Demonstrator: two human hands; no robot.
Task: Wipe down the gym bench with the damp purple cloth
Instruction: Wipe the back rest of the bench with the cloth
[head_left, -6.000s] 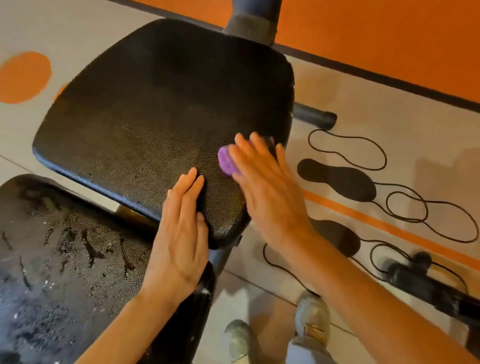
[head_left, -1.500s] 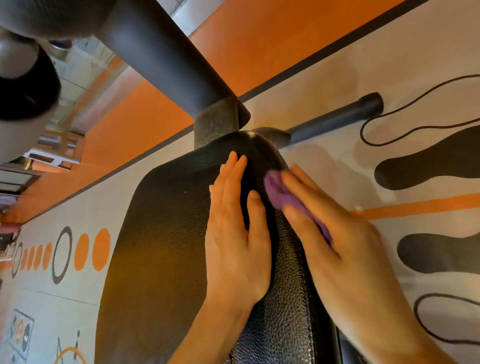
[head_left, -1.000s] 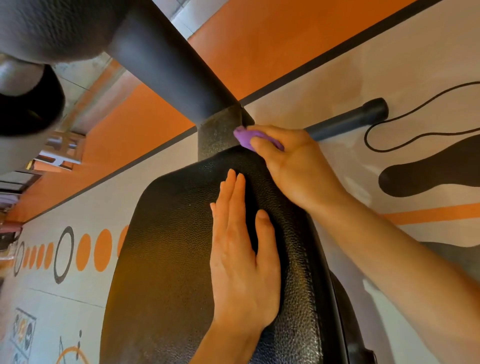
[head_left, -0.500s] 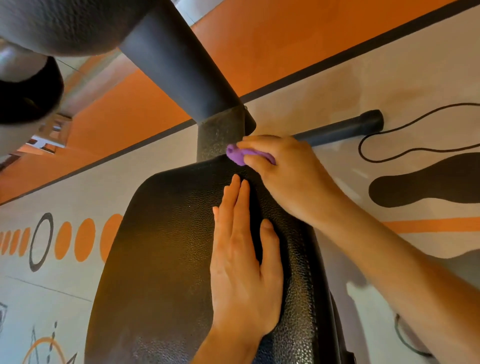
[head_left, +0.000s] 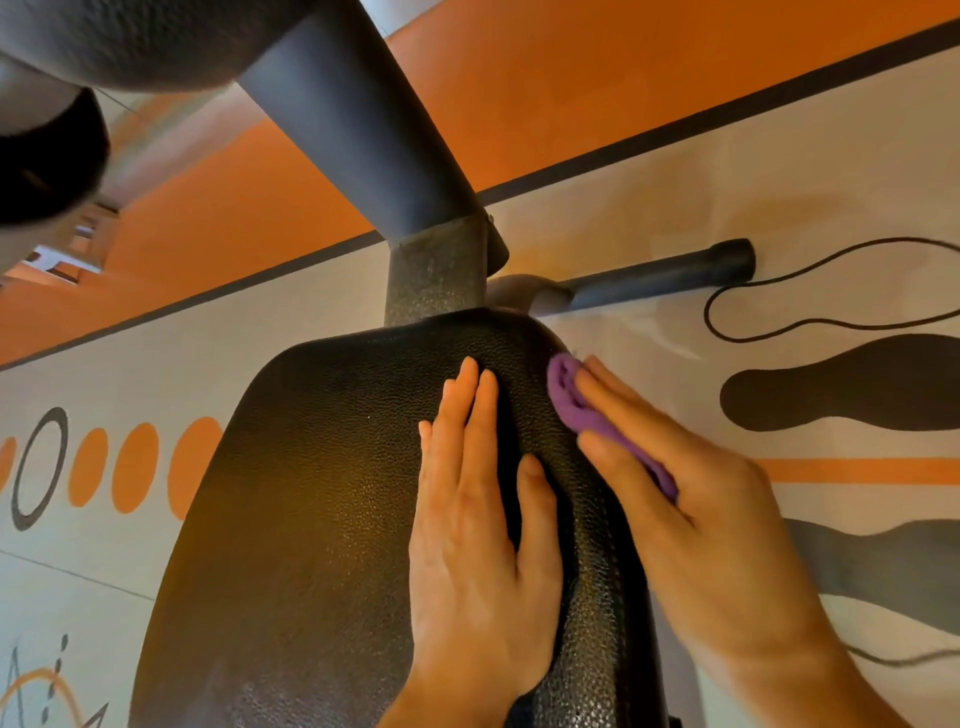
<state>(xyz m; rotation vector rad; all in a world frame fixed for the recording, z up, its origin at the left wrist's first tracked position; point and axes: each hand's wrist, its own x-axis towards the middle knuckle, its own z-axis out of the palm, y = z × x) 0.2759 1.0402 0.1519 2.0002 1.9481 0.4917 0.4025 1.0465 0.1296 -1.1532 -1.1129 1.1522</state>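
Black pebbled padding fills the near view — the gym bench (head_left: 322, 509), seen from close above. On it the left hand (head_left: 478, 551) lies flat, fingers (head_left: 467, 415) straight and relaxed, steadying the pad. Just beside it the right hand (head_left: 696, 525) presses the damp purple cloth (head_left: 576, 405) against the bench's right edge under extended fingers, thumb alongside. Further off, a grey post (head_left: 431, 270) rises from the pad's end. Done well, each stroke likely follows the curved edge with even pressure, overlapping — no skipped strips.
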